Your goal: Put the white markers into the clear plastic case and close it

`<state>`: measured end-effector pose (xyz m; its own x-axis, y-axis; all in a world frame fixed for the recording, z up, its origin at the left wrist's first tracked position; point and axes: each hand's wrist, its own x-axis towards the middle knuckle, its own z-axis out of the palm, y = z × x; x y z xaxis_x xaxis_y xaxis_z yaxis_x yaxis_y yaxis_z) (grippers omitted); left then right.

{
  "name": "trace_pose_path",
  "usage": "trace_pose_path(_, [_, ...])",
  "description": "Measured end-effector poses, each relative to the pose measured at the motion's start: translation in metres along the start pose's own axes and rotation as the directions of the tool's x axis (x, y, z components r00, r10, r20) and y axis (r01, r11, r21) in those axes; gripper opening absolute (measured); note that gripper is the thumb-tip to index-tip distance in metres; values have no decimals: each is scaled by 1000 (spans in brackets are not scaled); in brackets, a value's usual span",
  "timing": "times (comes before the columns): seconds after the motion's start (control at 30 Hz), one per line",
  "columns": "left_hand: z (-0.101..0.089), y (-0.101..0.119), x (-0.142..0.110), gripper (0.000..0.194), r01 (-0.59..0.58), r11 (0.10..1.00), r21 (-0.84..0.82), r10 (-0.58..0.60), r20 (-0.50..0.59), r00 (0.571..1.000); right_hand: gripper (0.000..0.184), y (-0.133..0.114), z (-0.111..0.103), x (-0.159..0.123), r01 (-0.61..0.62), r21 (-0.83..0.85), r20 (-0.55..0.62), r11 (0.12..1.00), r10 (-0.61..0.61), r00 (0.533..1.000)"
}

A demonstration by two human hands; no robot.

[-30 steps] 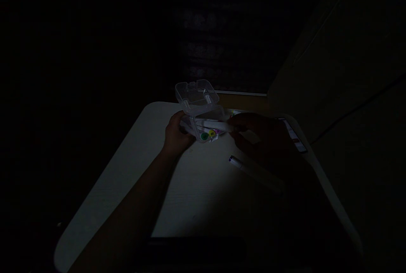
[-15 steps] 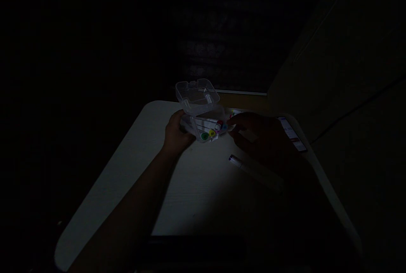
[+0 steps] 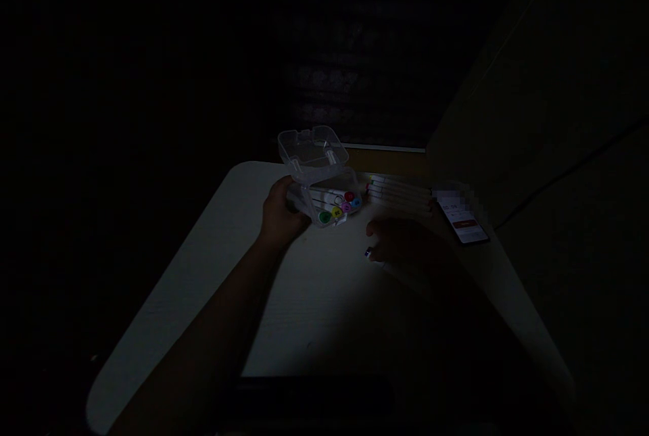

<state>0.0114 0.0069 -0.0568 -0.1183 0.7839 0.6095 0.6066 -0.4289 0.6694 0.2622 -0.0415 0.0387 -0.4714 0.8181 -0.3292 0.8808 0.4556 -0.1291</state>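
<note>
My left hand [image 3: 282,214] is closed around the left side of a clear plastic case [image 3: 306,197], tilted so that its mouth faces me. Its hinged lid [image 3: 313,155] stands raised. Inside lie several white markers [image 3: 324,198] with round coloured ends: green, yellow, pink, blue and red. To the right, my right hand [image 3: 403,240] is low over the table in deep shadow, index finger and thumb apart. Just at the thumb is the dark purple end of a single marker [image 3: 368,253] lying on the table; the hand's shadow hides most of its barrel.
Several more white markers [image 3: 398,191] lie in a row behind my right hand. A phone with a lit screen [image 3: 462,216] rests at the table's right edge. The pale table [image 3: 299,307] has rounded corners. The surroundings are very dark.
My right hand has moved away from the mouth of the case, down towards the single marker. The blue-ended and pink-ended markers now show fully inside the case. The left hand barely moved.
</note>
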Motion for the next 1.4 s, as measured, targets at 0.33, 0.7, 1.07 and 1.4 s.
trace_pose_path(0.33, [-3, 11, 1, 62, -28, 1000, 13, 28, -49, 998, 27, -11, 1, 8, 26, -27, 22, 999, -26, 999])
trace_pose_path(0.7, [-2, 5, 0, 64, -10, 1000, 3, 10, -19, 1000, 27, -5, -11, 2, 80, 71, -171, 994, -67, 983])
trace_pose_path(1.07, [-1, 5, 1, 63, -22, 1000, 17, 22, -42, 999, 20, -4, -38, -29, 217, 184, -547, 959, -84, 833])
trace_pose_path(1.4, [-1, -3, -2, 62, -16, 1000, 22, 17, -48, 999, 16, -18, -51, -70, 276, -66, -883, 959, -185, 432])
